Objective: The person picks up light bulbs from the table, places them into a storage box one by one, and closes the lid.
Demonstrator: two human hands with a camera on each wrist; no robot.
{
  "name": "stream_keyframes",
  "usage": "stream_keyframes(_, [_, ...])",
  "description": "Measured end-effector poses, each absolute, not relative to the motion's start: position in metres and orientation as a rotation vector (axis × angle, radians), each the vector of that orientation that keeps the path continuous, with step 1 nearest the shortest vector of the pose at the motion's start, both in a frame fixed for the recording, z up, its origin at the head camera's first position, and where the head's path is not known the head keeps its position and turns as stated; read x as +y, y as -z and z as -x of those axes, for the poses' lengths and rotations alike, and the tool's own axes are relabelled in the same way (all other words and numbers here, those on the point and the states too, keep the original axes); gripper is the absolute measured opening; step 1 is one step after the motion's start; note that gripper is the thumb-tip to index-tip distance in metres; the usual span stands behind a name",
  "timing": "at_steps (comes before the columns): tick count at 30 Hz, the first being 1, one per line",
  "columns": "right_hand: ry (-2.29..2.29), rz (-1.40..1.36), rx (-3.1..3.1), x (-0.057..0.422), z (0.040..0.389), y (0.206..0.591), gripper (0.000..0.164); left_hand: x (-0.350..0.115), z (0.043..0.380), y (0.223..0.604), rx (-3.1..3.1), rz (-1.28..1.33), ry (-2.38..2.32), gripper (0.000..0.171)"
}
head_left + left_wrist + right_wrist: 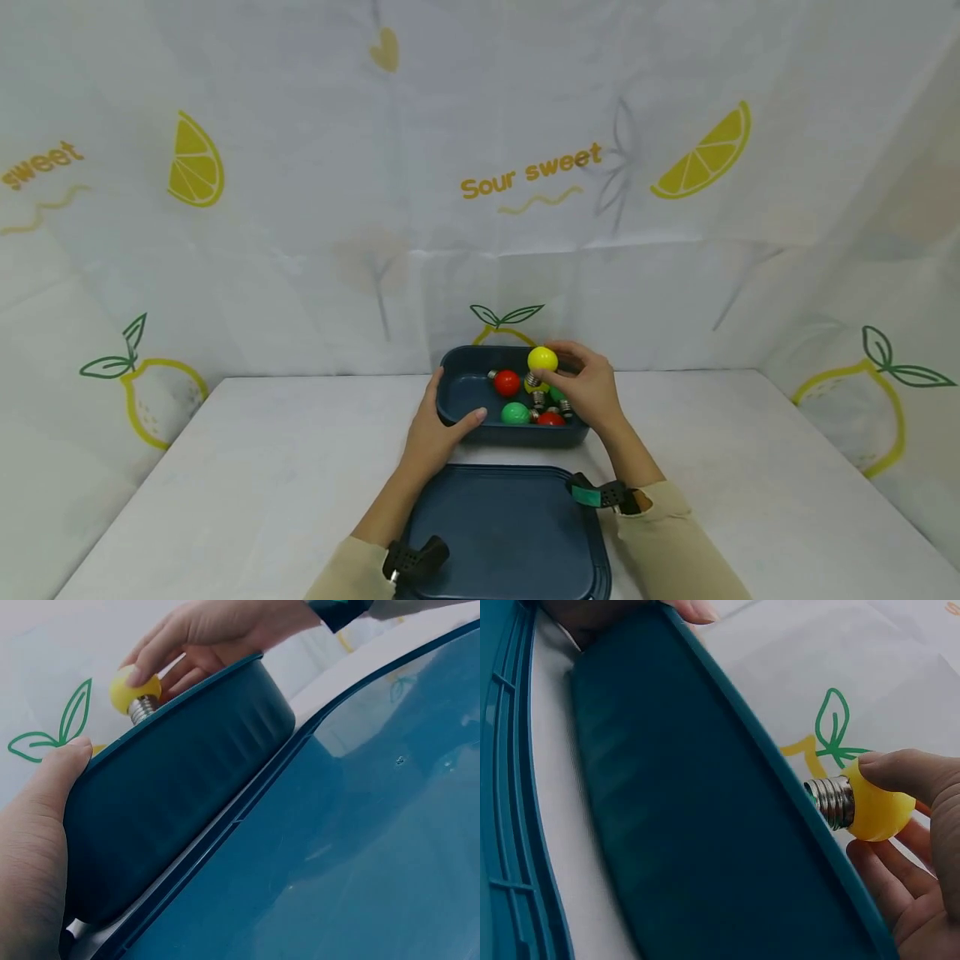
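Observation:
A yellow light bulb (542,359) with a silver screw base is pinched in my right hand (588,387), raised at the rim of a dark blue bin (480,435). The right wrist view shows the thumb and fingers around the yellow bulb (881,806), its base pointing toward the bin's rim. My left hand (433,433) grips the bin's left end, thumb over the near rim. Inside lie a red bulb (507,383), a green bulb (515,413), another red bulb (551,419) and more bulbs, partly hidden by my right hand.
A dark blue tray (502,533) lies in front of the bin, near my forearms. Both stand on a white table (300,467). Behind it hangs a white cloth (300,208) printed with lemons. Each wrist wears a dark strap.

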State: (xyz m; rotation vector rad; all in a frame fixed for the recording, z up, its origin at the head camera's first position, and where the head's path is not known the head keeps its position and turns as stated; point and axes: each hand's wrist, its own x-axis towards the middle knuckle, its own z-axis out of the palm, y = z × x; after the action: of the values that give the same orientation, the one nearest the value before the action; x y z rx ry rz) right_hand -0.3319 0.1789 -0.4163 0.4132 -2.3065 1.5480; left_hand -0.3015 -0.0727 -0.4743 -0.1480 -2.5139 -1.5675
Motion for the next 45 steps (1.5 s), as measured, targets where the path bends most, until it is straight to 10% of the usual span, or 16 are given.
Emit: stream_keyframes(45, [-1.075, -0.522, -2.786, 0.1694, 0.3285, 0.4205, 0.036, -0.0725, 0.3004, 0.4739, -2.51, 0.156, 1.58, 0.101])
